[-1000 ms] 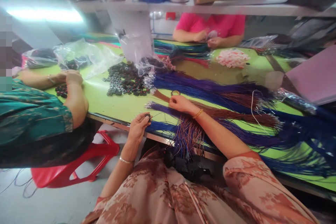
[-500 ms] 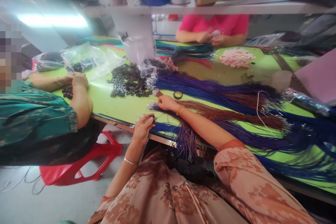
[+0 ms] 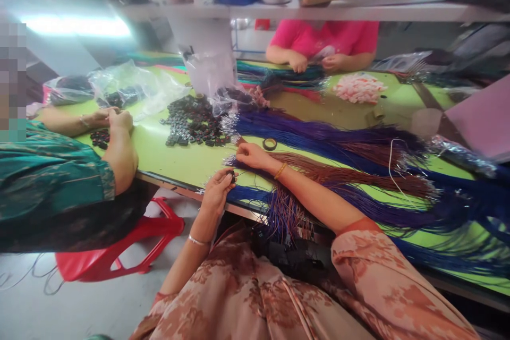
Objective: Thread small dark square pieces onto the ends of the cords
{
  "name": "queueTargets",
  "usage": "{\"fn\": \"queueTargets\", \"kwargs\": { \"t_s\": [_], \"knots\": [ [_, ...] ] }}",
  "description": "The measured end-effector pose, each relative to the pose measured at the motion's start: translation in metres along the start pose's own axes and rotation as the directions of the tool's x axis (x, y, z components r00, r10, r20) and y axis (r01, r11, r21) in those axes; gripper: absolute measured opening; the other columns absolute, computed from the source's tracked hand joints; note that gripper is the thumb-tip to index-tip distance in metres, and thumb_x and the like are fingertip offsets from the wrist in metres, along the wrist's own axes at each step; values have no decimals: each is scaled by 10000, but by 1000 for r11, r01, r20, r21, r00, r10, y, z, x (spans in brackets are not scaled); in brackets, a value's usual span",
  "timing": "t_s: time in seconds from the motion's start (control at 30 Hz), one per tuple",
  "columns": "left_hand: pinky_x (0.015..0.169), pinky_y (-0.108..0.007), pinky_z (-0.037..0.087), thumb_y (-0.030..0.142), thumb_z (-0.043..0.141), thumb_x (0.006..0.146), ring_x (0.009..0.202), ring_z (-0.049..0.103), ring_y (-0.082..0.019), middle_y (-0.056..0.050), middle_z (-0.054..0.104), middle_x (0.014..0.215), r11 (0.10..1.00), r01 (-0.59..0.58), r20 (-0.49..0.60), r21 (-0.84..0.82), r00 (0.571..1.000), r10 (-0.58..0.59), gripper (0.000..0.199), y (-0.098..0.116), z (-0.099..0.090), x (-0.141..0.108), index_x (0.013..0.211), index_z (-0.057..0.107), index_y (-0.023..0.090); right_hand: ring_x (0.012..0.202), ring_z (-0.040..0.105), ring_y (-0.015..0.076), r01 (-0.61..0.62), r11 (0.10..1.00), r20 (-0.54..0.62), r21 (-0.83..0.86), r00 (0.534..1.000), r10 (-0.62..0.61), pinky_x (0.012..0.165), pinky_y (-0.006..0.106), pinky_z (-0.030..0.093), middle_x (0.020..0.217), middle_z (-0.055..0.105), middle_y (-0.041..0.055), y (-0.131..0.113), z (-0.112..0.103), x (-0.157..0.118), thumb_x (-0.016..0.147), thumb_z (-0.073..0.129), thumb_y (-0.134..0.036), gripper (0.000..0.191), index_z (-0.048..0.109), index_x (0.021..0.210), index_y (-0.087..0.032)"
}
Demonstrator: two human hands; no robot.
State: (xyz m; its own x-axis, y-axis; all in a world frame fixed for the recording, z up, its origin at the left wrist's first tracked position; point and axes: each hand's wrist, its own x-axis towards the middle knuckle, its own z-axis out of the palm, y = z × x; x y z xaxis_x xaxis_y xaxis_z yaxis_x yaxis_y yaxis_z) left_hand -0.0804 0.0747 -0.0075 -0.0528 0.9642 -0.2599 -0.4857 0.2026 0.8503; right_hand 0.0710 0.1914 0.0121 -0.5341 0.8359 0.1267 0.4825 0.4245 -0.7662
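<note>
Far to the left, a co-worker in a teal garment (image 3: 56,170) leans over the green table (image 3: 153,155), hands (image 3: 120,121) together just beside a few dark pieces (image 3: 99,138). Below that arm shows a red stool (image 3: 119,247). Behind, a crumpled clear plastic bag (image 3: 139,87) lies on the tabletop, and to its right spreads a heap of black connectors (image 3: 191,119).

Nearer the edge, the wearer's left hand (image 3: 215,191), a silver bangle (image 3: 198,241) on its wrist, pinches a small black connector (image 3: 232,176) between thumb and fingers. Blue wires (image 3: 252,193) run along the table edge just right of this hand. The right hand (image 3: 254,156) is a little higher and farther right, its fingers drawn narrow by the silvery wire ends; whether they grip a wire cannot be told. A yellowish bracelet (image 3: 280,171) circles its wrist.

Just above that hand lies a roll of tape (image 3: 270,144). Below the forearm, a mixed cluster of wires (image 3: 285,210) hangs over the edge towards dark pieces at the lap. Across the table, a person in a pink top (image 3: 326,40) has both hands near a pale pink heap (image 3: 358,88). Rightward stretch blue-purple bundles (image 3: 311,127) and a brown bundle (image 3: 358,172), with a pink panel (image 3: 482,117) farthest right.
</note>
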Motion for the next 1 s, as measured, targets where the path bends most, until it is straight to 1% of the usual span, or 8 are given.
{"fn": "queueTargets", "kwargs": {
  "t_s": [0.17, 0.23, 0.3, 0.43, 0.5, 0.7, 0.9, 1.0],
  "knots": [
    [697, -202, 498, 238, 785, 670, 768, 640, -104, -47, 703, 894, 998, -24, -8, -50, 1000, 24, 320, 2, 3, 4, 967, 688, 165, 596, 488, 83, -8, 957, 6, 289, 1000, 6, 587, 198, 369, 683, 619, -12, -19, 0, -9, 751, 567, -254, 141, 628, 754, -127],
    [703, -205, 498, 232, 778, 677, 775, 635, -105, -42, 696, 884, 997, -28, -5, -70, 1000, 28, 301, 3, 6, 5, 958, 692, 166, 583, 487, 83, -24, 933, 31, 358, 999, 14, 569, 198, 361, 661, 614, -12, -26, -1, -16, 755, 567, -278, 164, 626, 744, -125],
    [697, -200, 496, 221, 773, 679, 776, 625, -103, -32, 687, 878, 995, -32, -13, -92, 999, 31, 266, 4, 8, 5, 929, 697, 169, 557, 461, 77, -25, 925, 39, 380, 999, 11, 548, 197, 338, 622, 589, -21, -31, -1, -24, 755, 572, -299, 186, 626, 726, -124],
    [680, -184, 484, 202, 756, 700, 771, 603, -89, -29, 679, 916, 992, -15, 11, -127, 1000, 17, 228, 4, 10, 6, 918, 699, 169, 491, 316, 62, -10, 953, -34, 304, 999, 21, 495, 204, 240, 507, 431, -72, -35, 0, -39, 741, 593, -334, 211, 627, 693, -131],
    [674, -182, 479, 192, 747, 711, 767, 599, -88, -34, 678, 919, 989, 3, 45, -145, 999, 4, 235, 4, 10, 7, 940, 699, 167, 493, 288, 63, 1, 963, -74, 270, 997, 20, 495, 210, 221, 501, 392, -79, -36, 2, -46, 736, 586, -316, 191, 620, 686, -136],
    [664, -186, 478, 162, 718, 735, 732, 597, -90, -42, 672, 859, 978, 33, 77, -206, 997, -18, 223, -3, 7, 11, 956, 700, 142, 482, 275, 63, 5, 979, -110, 203, 994, 18, 497, 213, 208, 493, 360, -89, -35, 7, -59, 716, 578, -269, 122, 572, 670, -157],
    [654, -194, 480, 136, 689, 757, 719, 600, -95, -49, 677, 851, 974, 62, 87, -219, 995, -44, 215, -5, 5, 12, 972, 698, 129, 483, 327, 68, 24, 988, -94, 150, 996, -10, 500, 206, 226, 509, 422, -76, -30, 9, -61, 703, 579, -262, 104, 574, 676, -162],
    [659, -197, 483, 135, 695, 749, 721, 603, -97, -48, 679, 847, 974, 65, 90, -215, 995, -46, 212, -4, 4, 13, 961, 701, 135, 485, 343, 71, 42, 996, -94, 73, 995, -35, 507, 205, 230, 519, 446, -71, -31, 9, -62, 703, 584, -238, 75, 580, 684, -167]
  ]
}}
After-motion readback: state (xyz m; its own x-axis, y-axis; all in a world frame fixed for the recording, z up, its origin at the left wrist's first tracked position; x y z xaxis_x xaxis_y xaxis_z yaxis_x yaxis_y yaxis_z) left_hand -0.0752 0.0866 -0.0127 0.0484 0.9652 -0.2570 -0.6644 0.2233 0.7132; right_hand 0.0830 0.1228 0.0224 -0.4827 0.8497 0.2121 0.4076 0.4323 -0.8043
